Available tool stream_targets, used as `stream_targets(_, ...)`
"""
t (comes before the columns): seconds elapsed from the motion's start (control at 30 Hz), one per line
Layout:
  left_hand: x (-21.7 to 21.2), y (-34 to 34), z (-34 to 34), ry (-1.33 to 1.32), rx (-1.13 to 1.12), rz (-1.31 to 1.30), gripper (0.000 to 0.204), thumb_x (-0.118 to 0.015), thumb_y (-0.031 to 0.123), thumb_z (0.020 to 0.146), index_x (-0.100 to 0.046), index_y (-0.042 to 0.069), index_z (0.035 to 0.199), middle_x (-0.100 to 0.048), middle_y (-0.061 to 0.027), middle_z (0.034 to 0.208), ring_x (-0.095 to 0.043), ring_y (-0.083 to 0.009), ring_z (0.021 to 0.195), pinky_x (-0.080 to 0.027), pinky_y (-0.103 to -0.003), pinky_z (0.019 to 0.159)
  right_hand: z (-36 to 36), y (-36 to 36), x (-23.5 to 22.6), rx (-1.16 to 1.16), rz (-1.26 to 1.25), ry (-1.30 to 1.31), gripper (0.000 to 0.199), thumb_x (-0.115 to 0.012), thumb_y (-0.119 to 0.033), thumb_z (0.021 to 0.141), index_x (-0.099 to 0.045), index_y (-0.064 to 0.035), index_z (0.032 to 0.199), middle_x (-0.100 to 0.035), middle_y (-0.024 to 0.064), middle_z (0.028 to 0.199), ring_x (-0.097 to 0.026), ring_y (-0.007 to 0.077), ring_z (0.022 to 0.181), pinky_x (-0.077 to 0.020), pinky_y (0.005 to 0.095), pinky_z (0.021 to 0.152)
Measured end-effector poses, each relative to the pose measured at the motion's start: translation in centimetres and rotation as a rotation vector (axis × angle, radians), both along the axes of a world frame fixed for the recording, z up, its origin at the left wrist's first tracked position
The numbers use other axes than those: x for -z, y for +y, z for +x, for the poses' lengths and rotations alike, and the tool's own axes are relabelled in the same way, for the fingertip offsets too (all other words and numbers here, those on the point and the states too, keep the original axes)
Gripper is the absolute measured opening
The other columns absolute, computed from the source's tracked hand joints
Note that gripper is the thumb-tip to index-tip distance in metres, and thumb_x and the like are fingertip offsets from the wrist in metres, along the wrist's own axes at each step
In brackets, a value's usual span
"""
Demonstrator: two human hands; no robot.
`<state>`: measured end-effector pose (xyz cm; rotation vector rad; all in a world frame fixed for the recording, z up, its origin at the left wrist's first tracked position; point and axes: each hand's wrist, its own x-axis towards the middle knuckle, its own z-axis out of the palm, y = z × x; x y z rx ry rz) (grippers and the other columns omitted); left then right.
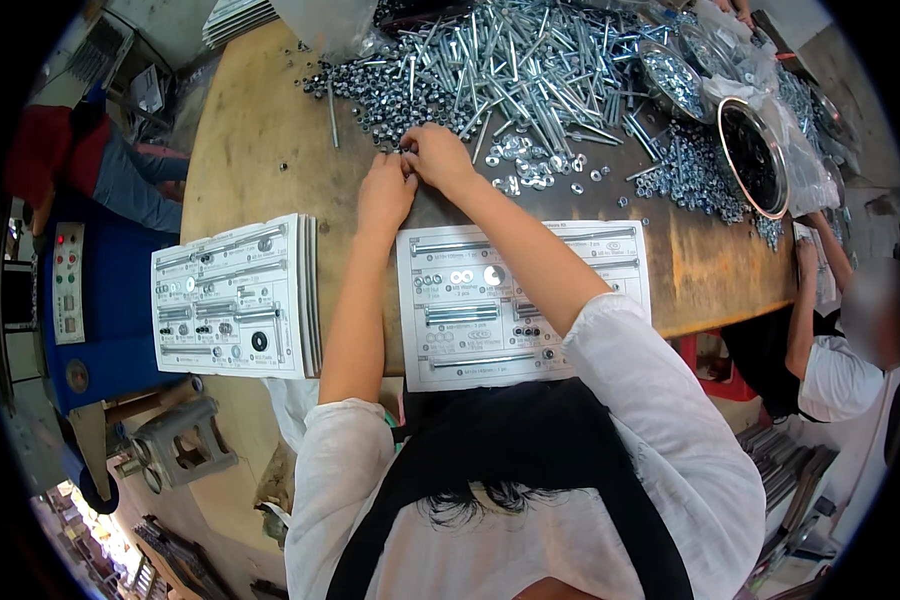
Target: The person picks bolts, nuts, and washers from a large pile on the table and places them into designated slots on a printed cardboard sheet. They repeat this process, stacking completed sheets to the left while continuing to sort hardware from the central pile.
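Observation:
My left hand (383, 192) and my right hand (436, 156) meet at the near edge of a heap of small metal nuts (375, 95). Both hands have their fingers closed in a pinch, the tips almost touching. Whatever they hold is hidden by the fingers. Below my forearms lies a printed hardware sheet (470, 378) bearing bolts, washers and nuts set out in rows. My right forearm crosses its upper right part. Loose flat washers (530, 165) are scattered right of my right hand.
Long bolts (520, 60) pile up at the back. On the right stand a metal bowl (673, 80) of small parts, a dark round container (785, 185) and more nuts (685, 180). A stack of hardware sheets (308, 300) lies left. A co-worker (830, 370) works at the right edge.

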<state>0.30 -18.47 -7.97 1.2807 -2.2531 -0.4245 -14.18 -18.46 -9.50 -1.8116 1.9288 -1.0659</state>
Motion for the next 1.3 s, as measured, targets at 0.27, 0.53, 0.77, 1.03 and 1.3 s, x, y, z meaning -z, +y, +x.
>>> stream_targets(0.27,-2.8,5.6,6.6,0.576,0.032,0.492,0.032,-0.074,0.005,0.081,-0.066,0.004,0.112,-0.066,-0.0039,0.089,-0.061,-0.0123,0.082,-0.051,-0.026,0.076,0.1,9.6,-5.7,-0.125,0.042,-0.266,0.018,-0.073,-0.014,0.083,-0.074,-0.0062,0.099,-0.07,0.008,0.082,-0.068,0.0143,0.075,-0.0538,0.0302,0.068)
stream_targets(0.53,-3.1,21.2,10.8,0.264,0.174,0.426,0.032,-0.072,-0.002,0.082,-0.064,0.006,0.112,-0.062,-0.0084,0.094,-0.063,-0.0207,0.081,-0.052,-0.031,0.075,5.8,27.2,-3.6,-0.322,0.16,-0.053,0.018,-0.071,-0.014,0.086,-0.065,-0.0101,0.102,-0.06,0.0076,0.093,-0.065,0.029,0.077,-0.0551,0.038,0.066)
stream_targets(0.77,-1.6,21.9,10.5,0.256,0.166,0.356,0.032,-0.069,-0.003,0.082,-0.063,0.005,0.112,-0.063,-0.01,0.098,-0.066,-0.0236,0.085,-0.052,-0.035,0.075,6.8,26.9,-2.7,-0.279,0.087,0.03,0.014,-0.068,-0.013,0.087,-0.061,-0.0075,0.099,-0.055,0.0077,0.092,-0.065,0.0279,0.081,-0.0558,0.0382,0.064)
stream_targets(1.03,-3.3,22.1,9.8,0.275,0.128,0.371,0.024,-0.07,-0.001,0.084,-0.065,0.005,0.108,-0.063,-0.0087,0.097,-0.065,-0.0218,0.081,-0.052,-0.033,0.073,4.5,25.9,-4.8,-0.172,0.113,-0.157,0.016,-0.066,-0.012,0.089,-0.065,-0.0072,0.105,-0.062,0.0103,0.096,-0.066,0.0297,0.084,-0.0548,0.0396,0.071)
stream_targets(1.3,-2.9,11.7,-3.5,0.32,0.285,0.155,0.016,-0.069,0.016,0.088,-0.071,0.004,0.099,-0.062,-0.0115,0.092,-0.064,-0.032,0.087,-0.05,-0.042,0.079,-9.4,15.3,-3.4,0.208,-0.073,-0.106,0.016,-0.063,-0.007,0.09,-0.074,-0.0051,0.101,-0.071,0.0181,0.097,-0.069,0.0339,0.085,-0.0541,0.0397,0.077)
